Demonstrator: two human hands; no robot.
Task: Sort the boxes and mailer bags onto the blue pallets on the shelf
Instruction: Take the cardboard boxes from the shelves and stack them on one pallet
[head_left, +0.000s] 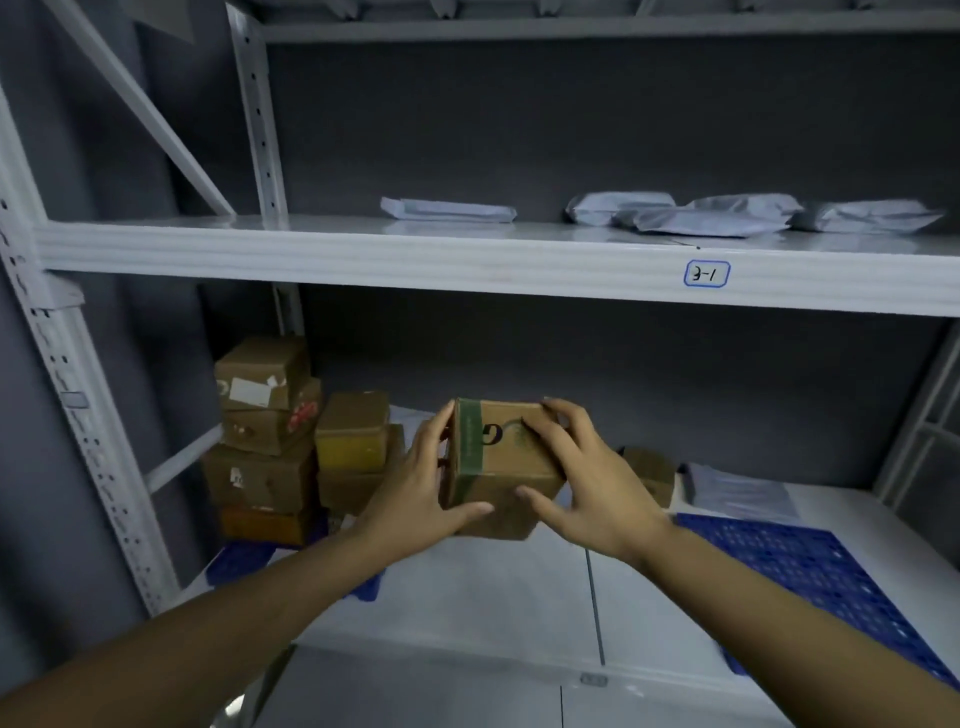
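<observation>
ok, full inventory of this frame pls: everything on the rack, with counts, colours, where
rack: 1, white, fills the view
left pallet: 1, blue, lower shelf left
right pallet: 1, blue, lower shelf right
stacked boxes: about 6, brown, two columns, apparently on left pallet
held box: 1, brown with green tape, centre, above lower shelf
small box: 1, brown, right of held box, partly hidden
upper mailer bags: about 5, grey-white, upper shelf, four overlapping at right
lower mailer bag: 1, grey-white, at right pallet's far edge
shelf label: 1, blue-bordered, upper shelf edge
left hand: grips held box's left side
right hand: grips its right side
</observation>
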